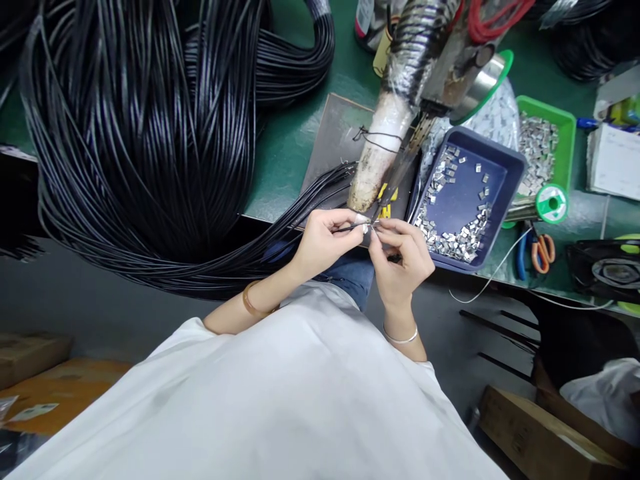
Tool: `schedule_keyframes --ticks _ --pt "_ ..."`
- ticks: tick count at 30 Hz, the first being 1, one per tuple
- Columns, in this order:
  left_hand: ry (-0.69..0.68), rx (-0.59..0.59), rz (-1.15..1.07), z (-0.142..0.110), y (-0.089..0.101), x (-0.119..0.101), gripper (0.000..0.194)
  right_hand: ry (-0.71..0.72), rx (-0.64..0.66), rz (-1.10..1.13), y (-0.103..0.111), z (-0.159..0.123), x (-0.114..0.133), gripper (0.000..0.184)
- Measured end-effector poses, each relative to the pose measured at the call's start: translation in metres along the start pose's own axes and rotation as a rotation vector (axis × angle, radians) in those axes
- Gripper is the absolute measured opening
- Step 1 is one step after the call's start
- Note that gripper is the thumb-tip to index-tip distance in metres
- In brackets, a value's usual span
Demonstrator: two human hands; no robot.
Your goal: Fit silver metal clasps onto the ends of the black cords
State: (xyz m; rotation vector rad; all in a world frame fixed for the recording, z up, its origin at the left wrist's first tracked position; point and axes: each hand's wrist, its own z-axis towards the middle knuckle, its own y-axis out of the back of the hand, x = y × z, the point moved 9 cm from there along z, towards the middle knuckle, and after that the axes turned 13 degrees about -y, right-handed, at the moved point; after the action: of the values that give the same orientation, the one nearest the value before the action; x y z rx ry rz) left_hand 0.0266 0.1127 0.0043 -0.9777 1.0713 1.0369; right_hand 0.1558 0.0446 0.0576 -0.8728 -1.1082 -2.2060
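My left hand is closed in a pinch around the end of a black cable, with something white at its fingertips. My right hand meets it with thumb and index finger pressed together on something small, too small to name. Just above both hands stand the tip of a dirty white wrapped tube and a narrow metal rod. A blue tray of small silvery metal pieces is beside my right hand.
A large bundle of black cables hangs over the left of the green table. On the right are a green bin of metal pieces, a solder spool, orange-handled pliers and a small fan. Cardboard boxes lie below.
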Motion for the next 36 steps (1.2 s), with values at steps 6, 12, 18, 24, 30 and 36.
schedule_keyframes --ticks 6,12,18,24,30,36 --pt "-0.013 0.039 0.025 -0.002 -0.003 0.001 0.013 -0.038 0.011 0.025 -0.002 -0.001 -0.007 0.013" --pt "-0.070 0.039 0.079 -0.002 -0.002 -0.005 0.013 -0.016 -0.009 0.005 0.000 0.002 0.000 0.013" --pt "-0.005 0.060 0.033 -0.004 -0.003 -0.003 0.014 0.003 0.037 0.008 0.000 -0.003 0.000 0.013" --pt "0.062 0.072 -0.008 -0.007 -0.005 0.006 0.014 0.009 0.035 -0.013 0.001 -0.005 -0.003 0.012" --pt "-0.021 0.033 -0.002 -0.003 -0.003 -0.001 0.010 0.038 0.013 -0.024 -0.001 -0.001 0.002 0.015" --pt "0.007 0.056 -0.076 -0.003 -0.004 0.003 0.013 0.083 0.001 0.004 0.001 -0.007 0.003 0.016"
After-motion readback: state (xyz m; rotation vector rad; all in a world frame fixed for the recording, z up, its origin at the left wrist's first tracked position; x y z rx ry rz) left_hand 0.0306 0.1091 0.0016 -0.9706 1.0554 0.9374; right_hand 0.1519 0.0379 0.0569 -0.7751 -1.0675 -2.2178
